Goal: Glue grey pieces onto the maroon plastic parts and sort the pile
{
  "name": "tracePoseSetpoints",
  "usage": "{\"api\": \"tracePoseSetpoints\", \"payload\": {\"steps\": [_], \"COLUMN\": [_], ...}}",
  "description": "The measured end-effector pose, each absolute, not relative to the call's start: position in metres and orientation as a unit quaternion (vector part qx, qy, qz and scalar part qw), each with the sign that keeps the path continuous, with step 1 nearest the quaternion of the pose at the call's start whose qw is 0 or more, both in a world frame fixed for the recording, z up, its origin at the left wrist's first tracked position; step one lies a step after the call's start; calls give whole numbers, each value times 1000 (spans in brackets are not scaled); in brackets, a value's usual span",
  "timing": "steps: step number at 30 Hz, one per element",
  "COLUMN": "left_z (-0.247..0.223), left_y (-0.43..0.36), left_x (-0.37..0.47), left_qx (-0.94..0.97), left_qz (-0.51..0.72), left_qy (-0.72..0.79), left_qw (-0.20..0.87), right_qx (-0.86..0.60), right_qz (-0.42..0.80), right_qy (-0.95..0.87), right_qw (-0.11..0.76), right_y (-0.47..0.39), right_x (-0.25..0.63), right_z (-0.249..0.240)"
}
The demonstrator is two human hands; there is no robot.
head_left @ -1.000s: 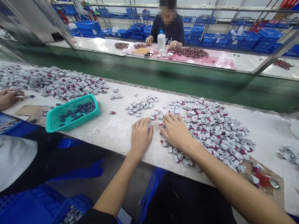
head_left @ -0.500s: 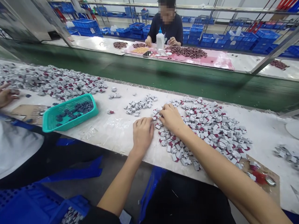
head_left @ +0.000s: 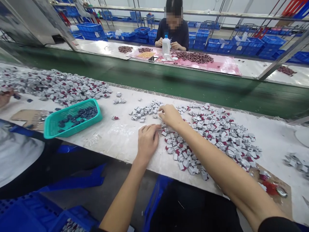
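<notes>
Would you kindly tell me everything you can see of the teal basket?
The teal basket is shallow and oblong, apparently plastic, with small holes in its walls. It stands upright and open, set aslant, with dark pieces strewn inside, thickest toward the picture's right. It rests on the table, its nearest corner seeming to reach the edge, in front of a pile of grey and red parts. The wearer's left hand is well apart from it.

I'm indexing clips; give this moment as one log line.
left hand: left of large gray-red pile; right hand: beside small gray pile; teal basket: dark pieces inside
</notes>
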State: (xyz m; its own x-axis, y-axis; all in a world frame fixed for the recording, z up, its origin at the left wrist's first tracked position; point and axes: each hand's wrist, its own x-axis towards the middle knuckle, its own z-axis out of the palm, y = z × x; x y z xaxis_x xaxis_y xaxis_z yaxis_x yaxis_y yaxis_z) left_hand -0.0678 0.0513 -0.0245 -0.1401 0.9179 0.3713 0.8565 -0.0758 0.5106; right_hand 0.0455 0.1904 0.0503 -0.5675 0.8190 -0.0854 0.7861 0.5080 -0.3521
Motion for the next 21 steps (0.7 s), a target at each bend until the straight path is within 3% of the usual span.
{"api": "tracePoseSetpoints", "payload": {"steps": [10, 21], "left_z": [-28, -38], "left_y": [54, 56], "left_x": [-69, -70], "left_qx": [704, 661], "left_qz": [320, 328], "left_qy": [634, 668], "left_qw": [24, -96], "right_qx": [-374, -368], "right_qz": [172, 85], "right_qy": [-911, -926], "right_qw": [-6, -26], "right_y": [181, 132], "right_x": [68, 119], "right_z": [46, 39]}}
